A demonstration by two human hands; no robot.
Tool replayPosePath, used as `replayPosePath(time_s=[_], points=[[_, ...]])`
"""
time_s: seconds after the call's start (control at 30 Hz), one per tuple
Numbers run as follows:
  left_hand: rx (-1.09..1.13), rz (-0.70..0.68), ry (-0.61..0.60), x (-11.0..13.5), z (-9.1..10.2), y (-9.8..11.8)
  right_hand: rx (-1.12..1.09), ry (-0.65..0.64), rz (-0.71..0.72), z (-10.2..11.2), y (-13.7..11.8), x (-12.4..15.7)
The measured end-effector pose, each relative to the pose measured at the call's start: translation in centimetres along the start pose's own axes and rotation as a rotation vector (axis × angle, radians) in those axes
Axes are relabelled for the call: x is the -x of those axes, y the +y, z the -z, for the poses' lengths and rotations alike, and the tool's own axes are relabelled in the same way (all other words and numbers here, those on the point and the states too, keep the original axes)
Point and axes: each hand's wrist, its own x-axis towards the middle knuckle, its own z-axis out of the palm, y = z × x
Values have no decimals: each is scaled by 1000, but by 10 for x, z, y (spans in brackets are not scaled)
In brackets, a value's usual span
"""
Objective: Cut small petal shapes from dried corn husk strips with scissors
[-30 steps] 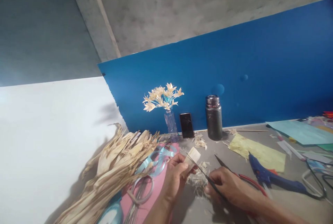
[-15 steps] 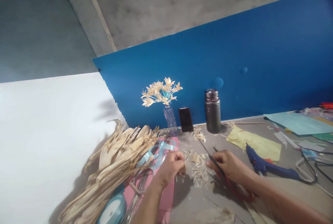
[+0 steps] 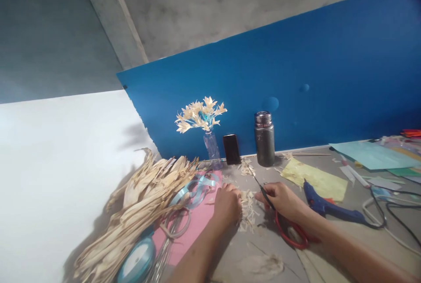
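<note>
My left hand (image 3: 226, 206) rests knuckles-up on the grey table (image 3: 329, 239), fingers curled down at the edge of a small heap of pale husk scraps (image 3: 249, 215); what it holds, if anything, is hidden. My right hand (image 3: 282, 199) is closed on red-handled scissors (image 3: 289, 235), gripping them near the pivot. The dark blades point up and left over the scraps. A big pile of dried corn husks (image 3: 148, 204) lies left of my left hand.
Pink paper (image 3: 194, 226), blue ribbon (image 3: 194, 186) and a ribbon spool (image 3: 136, 261) lie by the husks. A vase of husk flowers (image 3: 200, 114), a phone (image 3: 231, 148) and a dark flask (image 3: 264, 138) stand against the blue board (image 3: 296, 77). To the right lie a blue glue gun (image 3: 325, 206) and yellow paper (image 3: 315, 178).
My left hand has come down from holding up a husk piece to the table by the scraps. The piece is out of sight. My right hand with the scissors moved up-left.
</note>
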Motion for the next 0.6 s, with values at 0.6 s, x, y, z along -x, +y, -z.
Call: replayPosePath(time_s=[0.6], points=[[83,-50,74,1,-3,-10,-92,53,20,-4,31,-13]])
